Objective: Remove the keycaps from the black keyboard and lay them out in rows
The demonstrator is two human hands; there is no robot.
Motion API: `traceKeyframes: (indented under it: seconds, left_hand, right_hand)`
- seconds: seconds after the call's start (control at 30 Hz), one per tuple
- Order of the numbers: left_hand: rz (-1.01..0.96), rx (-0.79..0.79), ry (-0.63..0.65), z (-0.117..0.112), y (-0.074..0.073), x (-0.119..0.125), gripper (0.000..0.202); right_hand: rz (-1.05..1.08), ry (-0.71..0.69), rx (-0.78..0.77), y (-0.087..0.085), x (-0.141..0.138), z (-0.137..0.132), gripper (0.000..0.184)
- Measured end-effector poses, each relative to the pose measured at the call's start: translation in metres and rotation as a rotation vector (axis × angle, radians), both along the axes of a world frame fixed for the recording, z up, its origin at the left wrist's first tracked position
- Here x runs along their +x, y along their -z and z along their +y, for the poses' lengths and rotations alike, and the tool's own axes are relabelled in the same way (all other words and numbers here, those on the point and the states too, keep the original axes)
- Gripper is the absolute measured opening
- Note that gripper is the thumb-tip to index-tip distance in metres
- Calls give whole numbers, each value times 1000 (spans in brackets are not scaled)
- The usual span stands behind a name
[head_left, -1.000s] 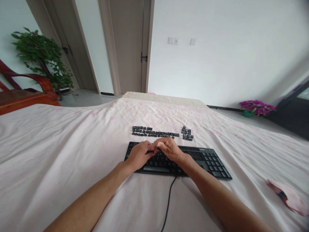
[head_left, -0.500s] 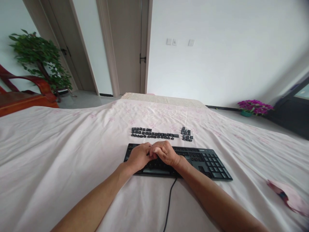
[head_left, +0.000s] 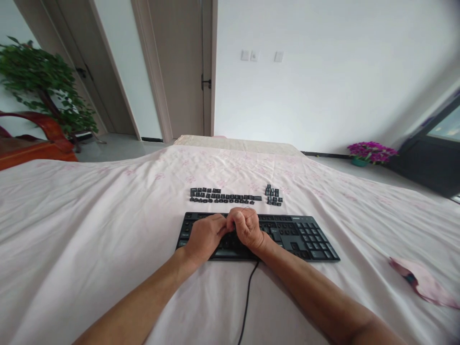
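Note:
A black computer keyboard (head_left: 287, 235) lies on the bed sheet in front of me, its cable running toward me. Above its left half, my left hand (head_left: 207, 235) is closed, fingertips pinched together against my right hand; whatever they grip is hidden. My right hand (head_left: 246, 226) makes a fist just right of it, over the keyboard's middle. A thin strand (head_left: 246, 208), like thread or fine wire, curves out at the top of this fist. Beyond the keyboard, loose keycaps (head_left: 233, 197) lie in rows, with a smaller keycap group (head_left: 273, 195) to their right.
The pink floral sheet (head_left: 115, 220) spreads under everything, wrinkled. A pink cloth item (head_left: 422, 281) lies at the right. Farther off are a wooden armchair (head_left: 46, 136), a green plant (head_left: 46, 79), a door (head_left: 179, 67) and a pot of purple flowers (head_left: 372, 151).
My view has shifted slightly, so the scene sits a little left and higher. My right fist has turned more upright, and the thin strand shows more clearly above it. Both hands stay together over the keyboard.

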State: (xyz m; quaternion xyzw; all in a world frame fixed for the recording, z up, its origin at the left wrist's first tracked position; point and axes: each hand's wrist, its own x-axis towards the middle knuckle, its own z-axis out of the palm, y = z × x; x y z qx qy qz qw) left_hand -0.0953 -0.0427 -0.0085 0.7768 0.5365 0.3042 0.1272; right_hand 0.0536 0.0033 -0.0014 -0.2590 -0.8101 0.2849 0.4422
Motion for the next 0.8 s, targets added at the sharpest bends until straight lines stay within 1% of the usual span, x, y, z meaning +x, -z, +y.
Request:
traceKeyframes:
  seconds: [0.13,0.27,0.3,0.4,0.47,0.57,0.63,0.73,0.8]
  left_hand:
    - [-41,-43,-6,2,1,0,25]
    - [-139,-88,75,5,-1,-2,6]
    - [-166,-102,85,6,-1,-3,6]
    - [-235,-148,73,6,-2,-4,19]
    - [-295,-148,52,6,0,-4,28]
    - [-442,-134,5,8,4,-6,38]
    - [-548,-162,-15,9,6,-8,43]
    - [-665,-210,-30,12,8,-10,51]
    - [-692,-212,-34,14,8,-11,54]
  right_hand:
    - [34,20,-14,0,-2,-1,61]
    - [95,43,19,-3,-1,-3,59]
    - [109,64,29,-5,1,-3,60]
    - [104,132,79,-13,7,-3,63]
    - [43,164,86,-20,11,1,60]
    - [-82,182,-42,-30,13,9,46]
    - [-168,172,-122,-33,12,14,38]
    - [-294,150,-119,-33,9,18,26]
    - [-371,119,-88,-30,8,18,18]
